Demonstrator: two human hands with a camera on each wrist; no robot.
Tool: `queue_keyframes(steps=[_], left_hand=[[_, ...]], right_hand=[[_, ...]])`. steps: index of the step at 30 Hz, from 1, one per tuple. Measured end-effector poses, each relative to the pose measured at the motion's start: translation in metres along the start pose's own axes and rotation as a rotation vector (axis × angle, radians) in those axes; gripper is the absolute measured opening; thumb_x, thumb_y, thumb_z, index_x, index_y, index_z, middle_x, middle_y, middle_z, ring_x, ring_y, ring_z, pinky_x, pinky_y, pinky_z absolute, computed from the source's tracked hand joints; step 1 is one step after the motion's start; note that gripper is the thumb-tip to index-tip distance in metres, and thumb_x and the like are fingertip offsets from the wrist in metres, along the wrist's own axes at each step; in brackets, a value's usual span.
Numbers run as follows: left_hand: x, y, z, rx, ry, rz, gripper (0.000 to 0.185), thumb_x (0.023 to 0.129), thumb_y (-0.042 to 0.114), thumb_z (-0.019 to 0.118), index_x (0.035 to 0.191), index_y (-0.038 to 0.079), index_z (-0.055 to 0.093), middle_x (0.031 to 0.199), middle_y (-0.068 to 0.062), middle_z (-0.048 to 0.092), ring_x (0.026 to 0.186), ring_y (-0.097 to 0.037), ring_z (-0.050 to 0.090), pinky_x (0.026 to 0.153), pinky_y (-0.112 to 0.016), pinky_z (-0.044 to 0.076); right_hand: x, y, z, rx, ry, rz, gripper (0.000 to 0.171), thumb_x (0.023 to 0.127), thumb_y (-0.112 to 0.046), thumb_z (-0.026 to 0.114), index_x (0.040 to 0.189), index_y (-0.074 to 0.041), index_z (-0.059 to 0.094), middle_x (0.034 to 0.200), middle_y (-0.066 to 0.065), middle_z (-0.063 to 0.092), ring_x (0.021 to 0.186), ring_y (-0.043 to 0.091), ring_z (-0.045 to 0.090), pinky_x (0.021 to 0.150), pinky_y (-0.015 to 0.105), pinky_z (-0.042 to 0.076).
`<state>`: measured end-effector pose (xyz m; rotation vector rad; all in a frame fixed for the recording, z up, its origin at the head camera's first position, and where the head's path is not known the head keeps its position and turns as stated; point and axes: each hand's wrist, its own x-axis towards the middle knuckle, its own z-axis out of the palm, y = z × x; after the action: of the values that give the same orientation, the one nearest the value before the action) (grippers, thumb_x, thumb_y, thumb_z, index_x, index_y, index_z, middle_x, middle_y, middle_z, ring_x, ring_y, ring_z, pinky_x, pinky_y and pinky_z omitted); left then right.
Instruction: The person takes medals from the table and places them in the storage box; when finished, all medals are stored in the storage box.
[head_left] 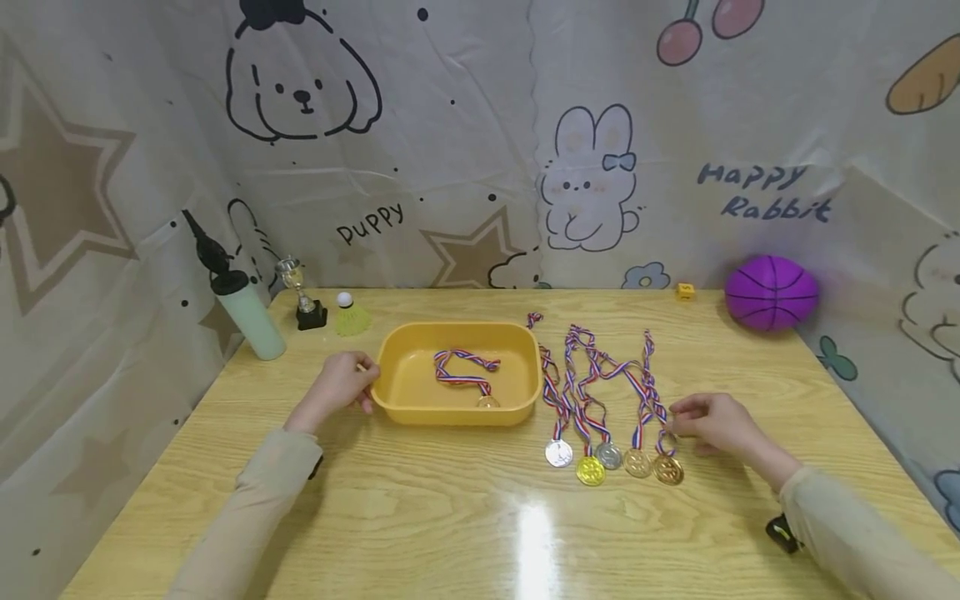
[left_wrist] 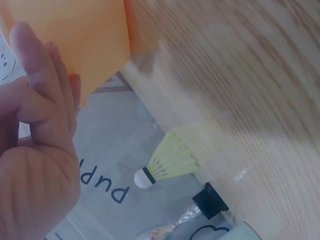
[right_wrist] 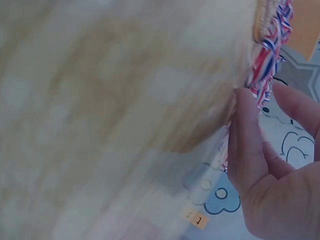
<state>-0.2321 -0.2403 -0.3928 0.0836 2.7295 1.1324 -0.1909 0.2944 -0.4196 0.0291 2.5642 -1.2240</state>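
A person in pale long sleeves works with both hands over a light wood-grain table (head_left: 420,517). Left of centre sits an orange-yellow rectangular plastic basin (head_left: 457,416) with rounded corners. In it lies a gold-coloured round medal (head_left: 489,402) on a red, white and blue striped ribbon, with the medal towards the near wall. The left hand (head_left: 341,382) touches the basin's left end from outside, its fingers fairly straight against the wall rather than wrapped round it. Just right of the basin, five more medals lie in a loose row at the near ends of tangled striped ribbons (head_left: 576,375). From left to right they are a bright silver disc (head_left: 558,452), a shiny yellow disc (head_left: 591,472), a grey-silver disc (head_left: 609,455), a pale gold disc (head_left: 637,462) and a bronze-coloured disc (head_left: 669,470). The right hand (head_left: 716,423) is at the ribbon of the bronze-coloured disc, thumb and fingertips a narrow gap apart; whether they touch the ribbon I cannot tell. At far left are a mint-green bottle (head_left: 252,315) with a black top, a small trophy (head_left: 294,278) on a black base and a yellow shuttlecock (head_left: 350,317); at far right, a small orange-yellow cube (head_left: 686,292) and a purple basketball (head_left: 772,293)
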Motion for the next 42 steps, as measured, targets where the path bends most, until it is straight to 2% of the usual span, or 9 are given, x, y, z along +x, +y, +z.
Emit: queue_keyframes(steps=[11,21,33,37,42], left_hand=[[-0.001,0.000,0.000,0.001,-0.001,0.001,0.028,0.098,0.013,0.044,0.109,-0.009,0.057,0.061,-0.006,0.063,0.048,-0.013,0.063,0.044,-0.024,0.045],[0.000,-0.002,-0.001,-0.008,-0.010,-0.015,0.029,0.099,0.014,0.044,0.110,-0.009,0.057,0.062,-0.007,0.064,0.050,-0.015,0.064,0.044,-0.023,0.044],[0.000,0.001,0.000,-0.009,-0.019,-0.017,0.028,0.099,0.014,0.043,0.109,-0.008,0.057,0.062,-0.007,0.064,0.050,-0.016,0.064,0.042,-0.021,0.041],[0.000,0.000,0.000,-0.003,-0.023,-0.015,0.028,0.099,0.013,0.043,0.110,-0.009,0.056,0.062,-0.007,0.064,0.050,-0.015,0.064,0.042,-0.022,0.043],[0.001,0.000,0.000,0.003,-0.021,-0.020,0.028,0.099,0.012,0.043,0.110,-0.010,0.056,0.063,-0.008,0.065,0.052,-0.017,0.066,0.044,-0.024,0.045]], right_hand=[[0.002,0.001,0.010,-0.005,0.036,0.016,0.052,0.079,-0.021,0.078,0.117,0.009,0.059,0.093,0.008,0.064,0.076,0.013,0.061,0.064,0.032,0.059],[0.005,-0.002,0.015,-0.023,0.061,0.023,0.039,0.079,-0.017,0.078,0.104,0.008,0.063,0.079,0.002,0.065,0.068,0.012,0.060,0.059,0.029,0.057],[0.003,0.000,0.014,-0.037,0.029,0.006,0.017,0.083,-0.013,0.073,0.087,0.001,0.064,0.071,-0.001,0.059,0.061,0.012,0.054,0.052,0.024,0.052],[0.003,-0.001,0.010,0.058,-0.015,0.012,0.014,0.087,-0.009,0.068,0.087,0.003,0.061,0.072,-0.002,0.060,0.059,0.008,0.054,0.053,0.021,0.052],[0.005,0.002,0.003,0.189,-0.061,0.005,0.012,0.090,-0.005,0.062,0.090,0.005,0.056,0.075,-0.003,0.063,0.065,0.005,0.060,0.060,0.020,0.055]])
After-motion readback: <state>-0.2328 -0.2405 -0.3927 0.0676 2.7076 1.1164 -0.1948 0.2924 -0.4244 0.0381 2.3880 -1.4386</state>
